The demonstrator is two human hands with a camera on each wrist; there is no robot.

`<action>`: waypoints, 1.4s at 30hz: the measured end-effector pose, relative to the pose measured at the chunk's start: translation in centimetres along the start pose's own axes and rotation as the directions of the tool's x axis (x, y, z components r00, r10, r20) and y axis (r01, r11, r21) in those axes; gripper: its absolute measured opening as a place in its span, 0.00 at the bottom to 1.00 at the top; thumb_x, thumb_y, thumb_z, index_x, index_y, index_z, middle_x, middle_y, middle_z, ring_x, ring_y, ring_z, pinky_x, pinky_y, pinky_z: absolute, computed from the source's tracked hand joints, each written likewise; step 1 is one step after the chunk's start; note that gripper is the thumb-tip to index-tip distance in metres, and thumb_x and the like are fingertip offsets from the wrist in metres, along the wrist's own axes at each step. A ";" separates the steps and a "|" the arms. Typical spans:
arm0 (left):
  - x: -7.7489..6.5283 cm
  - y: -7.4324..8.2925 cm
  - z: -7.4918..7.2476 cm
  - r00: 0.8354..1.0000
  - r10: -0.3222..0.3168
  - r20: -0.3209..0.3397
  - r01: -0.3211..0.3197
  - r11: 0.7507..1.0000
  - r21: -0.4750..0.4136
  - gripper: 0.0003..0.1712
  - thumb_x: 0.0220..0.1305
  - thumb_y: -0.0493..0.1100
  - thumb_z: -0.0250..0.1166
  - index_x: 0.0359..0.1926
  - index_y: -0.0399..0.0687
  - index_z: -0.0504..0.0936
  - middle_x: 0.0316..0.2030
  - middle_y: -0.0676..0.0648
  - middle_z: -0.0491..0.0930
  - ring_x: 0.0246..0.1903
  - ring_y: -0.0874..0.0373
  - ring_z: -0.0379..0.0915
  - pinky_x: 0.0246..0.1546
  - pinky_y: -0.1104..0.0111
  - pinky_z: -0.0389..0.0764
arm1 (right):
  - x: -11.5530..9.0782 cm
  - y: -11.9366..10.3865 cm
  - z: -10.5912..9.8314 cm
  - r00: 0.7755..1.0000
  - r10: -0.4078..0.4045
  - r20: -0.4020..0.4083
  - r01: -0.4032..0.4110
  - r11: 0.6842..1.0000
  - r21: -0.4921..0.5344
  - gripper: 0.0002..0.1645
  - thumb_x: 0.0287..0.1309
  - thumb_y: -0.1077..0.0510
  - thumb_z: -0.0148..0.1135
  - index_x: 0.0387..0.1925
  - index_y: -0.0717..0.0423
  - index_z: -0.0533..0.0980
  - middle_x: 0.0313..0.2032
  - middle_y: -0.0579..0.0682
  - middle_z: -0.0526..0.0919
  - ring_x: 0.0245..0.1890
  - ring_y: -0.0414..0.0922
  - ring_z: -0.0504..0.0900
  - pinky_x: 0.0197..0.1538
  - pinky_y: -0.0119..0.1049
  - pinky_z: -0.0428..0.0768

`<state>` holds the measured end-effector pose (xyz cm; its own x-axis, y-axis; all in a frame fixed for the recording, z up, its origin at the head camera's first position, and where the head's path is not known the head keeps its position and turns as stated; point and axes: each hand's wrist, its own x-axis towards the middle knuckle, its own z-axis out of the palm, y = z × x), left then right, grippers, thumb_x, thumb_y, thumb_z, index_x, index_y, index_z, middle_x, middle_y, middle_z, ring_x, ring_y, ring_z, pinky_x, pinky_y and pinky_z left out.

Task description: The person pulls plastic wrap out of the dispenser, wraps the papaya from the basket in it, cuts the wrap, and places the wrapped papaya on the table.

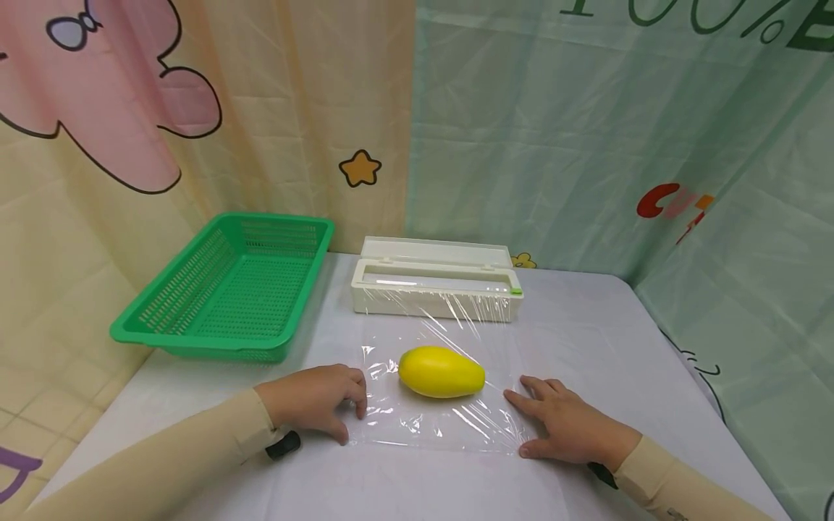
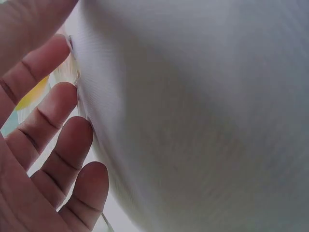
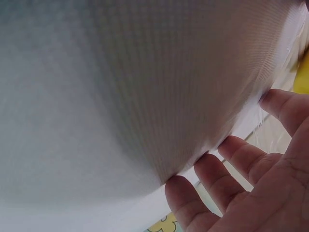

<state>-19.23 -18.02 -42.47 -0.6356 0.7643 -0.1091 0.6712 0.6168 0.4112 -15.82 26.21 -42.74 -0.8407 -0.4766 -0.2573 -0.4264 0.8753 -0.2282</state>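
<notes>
A smooth, oblong yellow fruit [image 1: 441, 372], much like a papaya, lies on a sheet of clear cling film [image 1: 423, 427]. The film runs from a white cling film box [image 1: 436, 298] behind it, whose lid is raised. At the film's left edge, my left hand [image 1: 319, 400] rests with fingers loosely bent; in the left wrist view its fingertips [image 2: 77, 135] meet the white cloth. My right hand [image 1: 560, 423] lies at the right edge, fingers spread; in the right wrist view the fingertips [image 3: 181, 188] touch the cloth. Neither hand touches the fruit.
To the back left stands a green plastic basket [image 1: 296, 318] with perforated sides, near the table's left edge. A white cloth [image 1: 586, 325] covers the table. Printed curtains [image 1: 521, 130] hang close behind and along the right side.
</notes>
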 end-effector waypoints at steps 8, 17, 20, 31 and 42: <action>0.0 -0.2 0.1 1.000 0.020 -0.009 -0.019 0.999 0.034 0.13 0.50 0.49 0.83 0.35 0.67 0.87 0.41 0.66 0.77 0.42 0.68 0.71 0.49 0.69 0.79 | -0.3 0.4 0.0 0.999 -0.029 -0.028 0.028 0.999 -0.033 0.55 0.56 0.30 0.74 0.80 0.41 0.64 0.77 0.58 0.65 0.72 0.60 0.67 0.69 0.62 0.75; 0.1 -0.1 0.0 1.000 0.020 -0.004 -0.020 0.999 0.045 0.13 0.51 0.48 0.83 0.33 0.67 0.86 0.40 0.67 0.77 0.42 0.69 0.70 0.48 0.70 0.78 | -0.6 1.0 0.1 0.996 -0.058 -0.069 0.061 0.997 0.043 0.57 0.56 0.31 0.74 0.81 0.41 0.61 0.75 0.51 0.69 0.71 0.55 0.70 0.68 0.60 0.77; 0.1 0.1 -0.1 1.000 0.011 -0.002 -0.011 0.999 0.048 0.14 0.50 0.48 0.83 0.31 0.67 0.84 0.39 0.67 0.76 0.41 0.69 0.69 0.46 0.70 0.77 | -0.8 1.0 -0.2 0.995 -0.057 -0.087 0.069 0.988 0.142 0.53 0.58 0.34 0.75 0.79 0.44 0.65 0.74 0.52 0.72 0.70 0.57 0.72 0.68 0.61 0.76; 0.1 -0.2 0.1 1.000 0.004 0.000 -0.004 0.998 0.063 0.12 0.52 0.49 0.82 0.28 0.69 0.84 0.38 0.67 0.74 0.39 0.69 0.68 0.45 0.71 0.76 | -0.5 0.6 -0.9 0.991 -0.021 -0.130 0.058 0.954 0.295 0.43 0.55 0.43 0.80 0.71 0.46 0.75 0.66 0.52 0.79 0.64 0.54 0.79 0.66 0.55 0.79; 0.2 -0.3 0.0 0.999 0.036 -0.008 -0.035 0.994 0.104 0.10 0.57 0.49 0.80 0.28 0.69 0.85 0.39 0.66 0.75 0.39 0.70 0.69 0.44 0.71 0.77 | -0.1 0.6 0.3 0.968 -0.231 -0.095 0.240 0.966 0.094 0.17 0.46 0.45 0.84 0.38 0.28 0.85 0.42 0.29 0.72 0.48 0.35 0.67 0.50 0.33 0.76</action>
<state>-19.53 -18.04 -42.60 -0.6137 0.7847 -0.0873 0.7293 0.6058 0.3180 -15.85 26.74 -43.08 -0.7471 -0.6560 -0.1074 -0.5822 0.7237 -0.3707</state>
